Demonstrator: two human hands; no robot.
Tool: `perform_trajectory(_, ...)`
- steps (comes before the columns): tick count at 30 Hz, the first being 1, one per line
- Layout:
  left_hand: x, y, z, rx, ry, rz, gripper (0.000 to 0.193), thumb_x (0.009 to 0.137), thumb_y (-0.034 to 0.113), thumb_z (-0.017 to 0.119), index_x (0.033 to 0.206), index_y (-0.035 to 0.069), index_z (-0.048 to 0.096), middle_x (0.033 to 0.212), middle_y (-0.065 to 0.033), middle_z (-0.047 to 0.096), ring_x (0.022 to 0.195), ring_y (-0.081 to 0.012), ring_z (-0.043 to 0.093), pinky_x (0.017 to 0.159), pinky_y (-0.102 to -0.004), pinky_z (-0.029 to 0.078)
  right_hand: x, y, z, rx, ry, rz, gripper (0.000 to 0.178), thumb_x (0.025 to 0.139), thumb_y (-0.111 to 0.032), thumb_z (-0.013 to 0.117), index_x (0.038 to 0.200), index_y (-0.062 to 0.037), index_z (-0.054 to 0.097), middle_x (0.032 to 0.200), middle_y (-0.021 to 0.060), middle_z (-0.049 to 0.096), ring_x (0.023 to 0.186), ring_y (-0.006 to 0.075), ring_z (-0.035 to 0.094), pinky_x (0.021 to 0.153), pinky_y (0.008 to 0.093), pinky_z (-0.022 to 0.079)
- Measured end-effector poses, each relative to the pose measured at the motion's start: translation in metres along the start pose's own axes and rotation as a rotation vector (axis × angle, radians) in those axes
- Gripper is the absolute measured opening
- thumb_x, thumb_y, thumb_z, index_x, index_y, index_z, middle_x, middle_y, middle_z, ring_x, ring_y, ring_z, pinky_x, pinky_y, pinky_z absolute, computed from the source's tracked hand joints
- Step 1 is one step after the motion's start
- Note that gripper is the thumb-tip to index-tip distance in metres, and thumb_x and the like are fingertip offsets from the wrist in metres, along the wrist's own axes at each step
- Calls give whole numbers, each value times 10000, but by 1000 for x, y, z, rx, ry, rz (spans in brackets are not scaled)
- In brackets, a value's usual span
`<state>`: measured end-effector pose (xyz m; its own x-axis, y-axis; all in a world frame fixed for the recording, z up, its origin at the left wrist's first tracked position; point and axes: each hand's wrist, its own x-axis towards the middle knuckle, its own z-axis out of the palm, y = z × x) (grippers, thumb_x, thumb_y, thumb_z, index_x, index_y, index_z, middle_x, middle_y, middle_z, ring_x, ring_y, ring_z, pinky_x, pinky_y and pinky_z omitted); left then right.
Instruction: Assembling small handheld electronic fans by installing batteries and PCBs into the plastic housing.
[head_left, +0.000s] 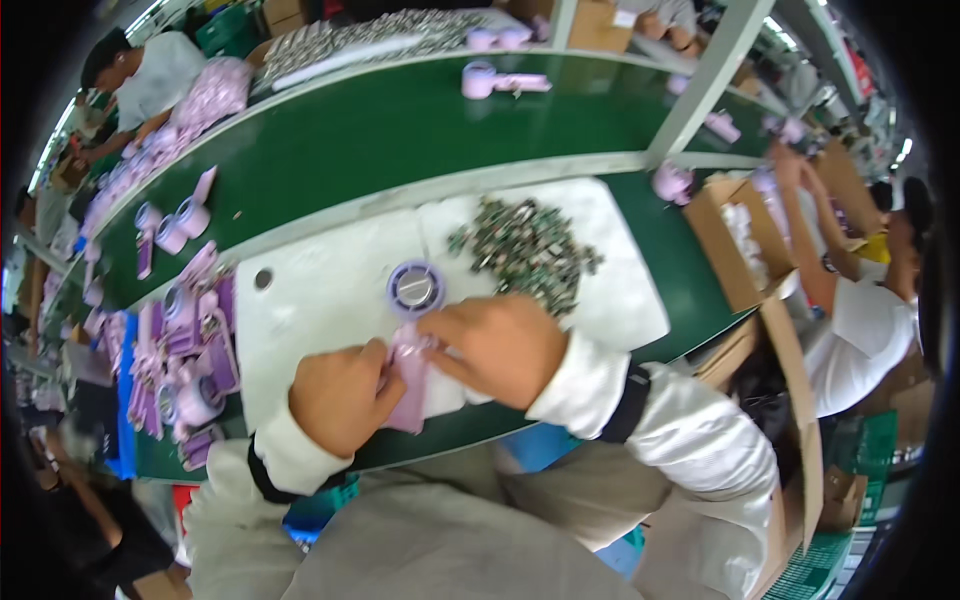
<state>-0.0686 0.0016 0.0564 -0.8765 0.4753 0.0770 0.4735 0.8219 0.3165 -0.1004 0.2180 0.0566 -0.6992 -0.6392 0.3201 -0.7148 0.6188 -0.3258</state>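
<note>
Lilac handheld fan point(408, 348), round head point(415, 288) over white mat point(320, 300): presumably light, stiff, smooth plastic, best held by the handle point(407, 402), which left hand point(335, 400) and right hand point(508, 345) pinch together

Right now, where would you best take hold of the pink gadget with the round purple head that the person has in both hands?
Probably by the handle's lower end, coming from the person's side: the pink gadget's round head points away, while its narrow handle juts toward the person, clear below the fingers of the left hand and right hand.
</note>
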Motion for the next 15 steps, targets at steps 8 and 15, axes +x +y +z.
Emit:
perform_trajectory(8,-2,9,11,271,-11,-72,194,852,229,644,825,38,626,657,-126,652,591,-311,652,539,-431,499,7,-11,19,141,-51,-10,256,888,-202,659,1118,-91,681,736,115,682,639,305,671,575,396,541)
perform_trajectory(15,-8,-23,5,-188,58,50,168,880,218,664,882,51,645,681,-120,656,583,-300,649,531,-407,492,17,-6,7,174,-185,-47,213,899,-199,651,1085,-112,708,695,114,671,622,294,667,542,391,526)
